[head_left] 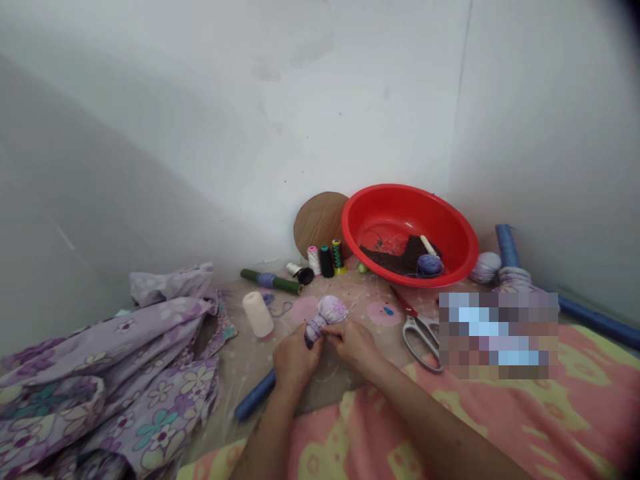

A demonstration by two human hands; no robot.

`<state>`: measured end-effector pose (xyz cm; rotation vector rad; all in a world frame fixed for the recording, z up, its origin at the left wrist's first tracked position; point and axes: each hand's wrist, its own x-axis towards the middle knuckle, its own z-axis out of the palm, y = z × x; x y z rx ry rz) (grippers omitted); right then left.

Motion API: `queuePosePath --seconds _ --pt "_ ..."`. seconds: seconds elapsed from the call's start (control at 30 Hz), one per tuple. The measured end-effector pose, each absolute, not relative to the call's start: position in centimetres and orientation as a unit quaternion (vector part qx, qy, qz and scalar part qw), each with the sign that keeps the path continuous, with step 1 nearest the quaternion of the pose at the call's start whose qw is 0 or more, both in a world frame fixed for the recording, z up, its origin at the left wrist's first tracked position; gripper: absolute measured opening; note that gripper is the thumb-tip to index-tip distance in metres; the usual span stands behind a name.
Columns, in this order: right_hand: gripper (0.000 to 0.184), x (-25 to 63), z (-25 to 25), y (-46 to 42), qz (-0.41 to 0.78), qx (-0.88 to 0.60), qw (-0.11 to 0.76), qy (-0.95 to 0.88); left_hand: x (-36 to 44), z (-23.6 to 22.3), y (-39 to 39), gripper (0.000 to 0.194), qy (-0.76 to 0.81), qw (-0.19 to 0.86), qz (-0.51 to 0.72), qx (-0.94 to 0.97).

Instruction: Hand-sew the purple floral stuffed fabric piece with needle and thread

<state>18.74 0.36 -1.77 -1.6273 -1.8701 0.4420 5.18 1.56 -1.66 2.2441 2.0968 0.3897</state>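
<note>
Bulging just beyond the fingers [334,331], a flowered cloth bundle [332,311].

- Left: white thread cone [258,315] near the left hand [296,359], green tube [289,285] beyond it.
- Right: open strip between the right hand [354,344] and the scissors [417,317].
- Ahead: thread spools [327,261] and red basin [373,217] bar the way.
- Above both hands: open air.

No text, label, brand, number or sign is legible. Any print on the upright white thread spool with a pink top [313,261], at the far middle, is too small to read; a pixelated rectangular patch [499,336] masks part of the right side.
</note>
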Motion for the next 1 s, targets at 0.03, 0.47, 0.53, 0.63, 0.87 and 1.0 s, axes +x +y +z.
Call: queuePosePath --seconds 0.03,0.47,0.53,0.63,0.87,1.0 --pt "0.030 18.7 -1.7 0.3 0.165 -0.617 0.311 -0.704 5.2 -1.6 1.6 0.046 0.676 0.024 0.125 0.726" --pt "0.020 17.7 -3.0 0.6 0.156 -0.660 0.311 -0.666 5.4 -1.0 1.3 0.042 0.680 0.029 0.114 0.724" --pt "0.020 17.7 -3.3 0.7 0.157 -0.660 0.318 -0.663 5.4 -1.0 1.3 0.042 0.679 0.026 0.113 0.725" --pt "0.019 17.6 -3.2 0.7 0.161 -0.664 0.320 -0.657 5.4 -1.1 1.3 0.042 0.677 0.020 0.113 0.727" --pt "0.019 17.4 -2.5 0.4 0.184 -0.675 0.318 -0.640 5.2 -1.7 1.5 0.037 0.663 -0.004 0.130 0.737" --pt "0.019 17.2 -2.6 0.6 0.189 -0.679 0.316 -0.636 5.3 -1.6 1.3 0.036 0.658 0.005 0.135 0.741"
